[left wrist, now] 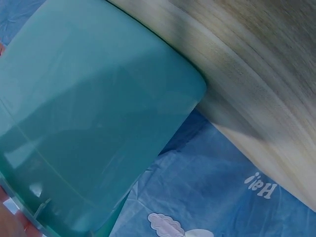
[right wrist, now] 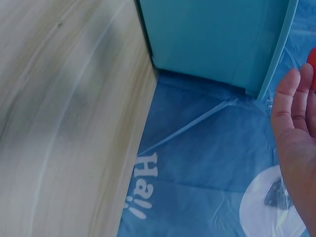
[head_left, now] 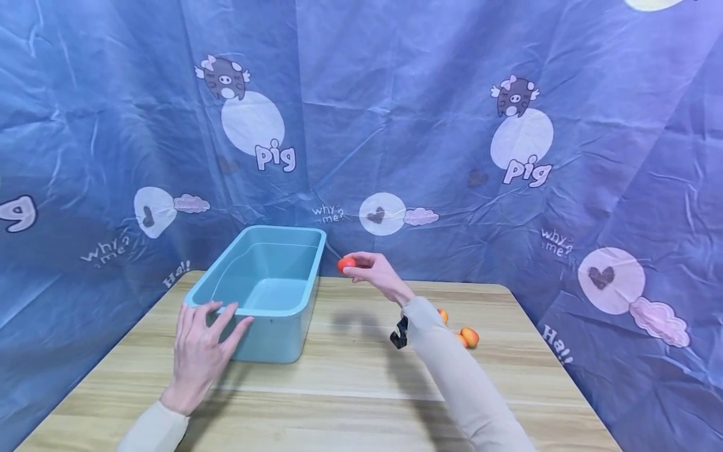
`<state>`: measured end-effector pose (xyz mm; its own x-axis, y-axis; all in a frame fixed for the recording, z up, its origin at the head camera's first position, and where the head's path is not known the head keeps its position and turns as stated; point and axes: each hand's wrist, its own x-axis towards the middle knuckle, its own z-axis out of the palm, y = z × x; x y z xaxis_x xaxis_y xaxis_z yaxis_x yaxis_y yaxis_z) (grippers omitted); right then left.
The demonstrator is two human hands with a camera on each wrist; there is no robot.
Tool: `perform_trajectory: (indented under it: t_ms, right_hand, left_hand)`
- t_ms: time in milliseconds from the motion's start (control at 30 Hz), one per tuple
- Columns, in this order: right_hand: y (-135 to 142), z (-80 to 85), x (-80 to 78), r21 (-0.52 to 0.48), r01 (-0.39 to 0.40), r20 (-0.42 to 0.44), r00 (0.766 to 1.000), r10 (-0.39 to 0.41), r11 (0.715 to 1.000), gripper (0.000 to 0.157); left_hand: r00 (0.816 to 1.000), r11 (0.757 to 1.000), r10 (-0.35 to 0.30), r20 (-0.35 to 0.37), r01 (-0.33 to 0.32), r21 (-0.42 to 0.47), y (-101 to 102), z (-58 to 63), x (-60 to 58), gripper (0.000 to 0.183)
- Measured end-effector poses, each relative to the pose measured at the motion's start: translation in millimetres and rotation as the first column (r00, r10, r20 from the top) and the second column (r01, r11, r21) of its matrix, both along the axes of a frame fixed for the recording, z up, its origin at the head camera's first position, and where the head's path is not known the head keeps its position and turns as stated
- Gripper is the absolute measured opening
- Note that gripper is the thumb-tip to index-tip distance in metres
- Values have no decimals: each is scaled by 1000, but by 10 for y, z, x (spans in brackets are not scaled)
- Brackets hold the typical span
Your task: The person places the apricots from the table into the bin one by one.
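Observation:
With its thumb and fingers, my right hand (head_left: 375,274) pinches a small round red fruit (head_left: 346,265), tomato-like, above the table to the right of a teal plastic bin (head_left: 277,333). The right wrist view catches just part of the fruit (right wrist: 312,61) at its right edge, beside the fingertips. My left hand (head_left: 200,345) grips the bin's near rim, fingers hooked over the top and thumb on the outer wall. In the left wrist view the bin's side (left wrist: 108,103) fills much of the picture, and a bit of the left fingers (left wrist: 17,222) shows at the rim.
Several orange-red fruits (head_left: 469,337) lie on the wooden table (head_left: 350,402), partly behind the right forearm. A black item (head_left: 399,333) shows by the right wrist. Blue printed cloth (head_left: 395,125) hangs close behind and beside the table.

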<state>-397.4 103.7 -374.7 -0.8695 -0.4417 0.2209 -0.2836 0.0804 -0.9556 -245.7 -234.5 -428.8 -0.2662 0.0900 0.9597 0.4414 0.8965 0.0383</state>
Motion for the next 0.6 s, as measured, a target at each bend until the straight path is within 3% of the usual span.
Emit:
perform_trajectory:
  t_ms: [267, 600]
  right_hand:
    - [-175, 65, -55, 5, -15, 10, 1000, 15, 1000, 44]
    - [-464, 184, -29, 23, -39, -14, 999, 39, 999, 40]
  left_hand:
    - [999, 1000, 6, -37, -6, -10, 25, -14, -20, 58]
    - [1000, 1000, 8, -28, -8, -11, 5, -7, -7, 60]
